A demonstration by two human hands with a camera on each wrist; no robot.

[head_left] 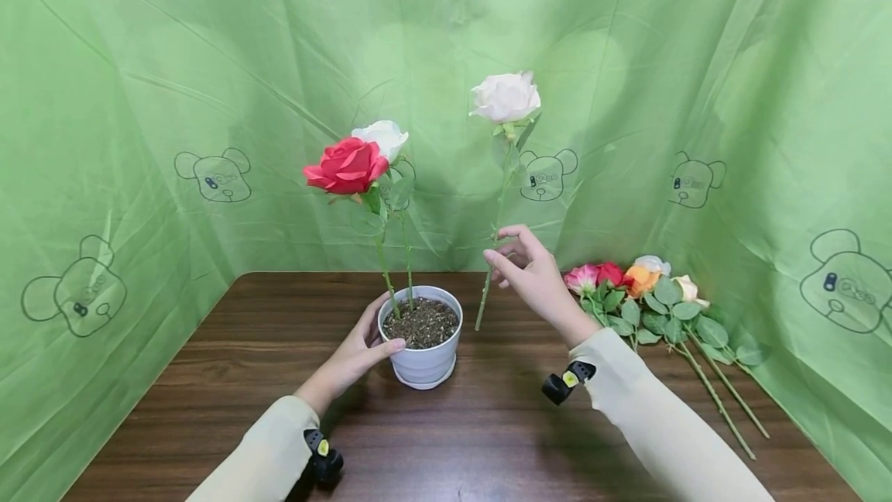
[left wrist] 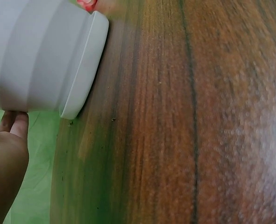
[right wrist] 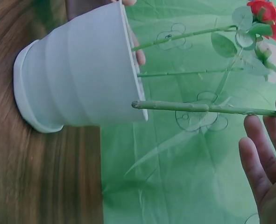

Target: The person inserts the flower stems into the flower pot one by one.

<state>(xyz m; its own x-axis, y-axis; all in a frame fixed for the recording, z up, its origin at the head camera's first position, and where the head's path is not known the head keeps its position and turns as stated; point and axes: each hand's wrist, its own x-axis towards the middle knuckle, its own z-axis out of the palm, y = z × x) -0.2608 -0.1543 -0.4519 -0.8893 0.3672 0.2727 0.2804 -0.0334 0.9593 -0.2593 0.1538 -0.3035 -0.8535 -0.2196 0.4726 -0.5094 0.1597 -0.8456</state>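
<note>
My left hand [head_left: 357,351] grips the side of a white flower pot [head_left: 422,366], thumb near the rim and fingers round the far side. Dark soil [head_left: 428,325] fills the pot, which stands upright on its saucer. Rising from it are a red rose [head_left: 346,166] and a white rose [head_left: 385,138]. To the right of the pot, my right hand [head_left: 533,277] pinches the stem of another pale white rose [head_left: 506,97], bloom upward. In the right wrist view, the lower end of that stem [right wrist: 175,107] appears near the pot's rim, above the table.
Several roses [head_left: 641,277] in pink, red, orange and white lie at the right of the brown wooden table [head_left: 446,440], their stems pointing toward the front right. A green curtain [head_left: 293,60] with printed bear faces surrounds the table's back and sides.
</note>
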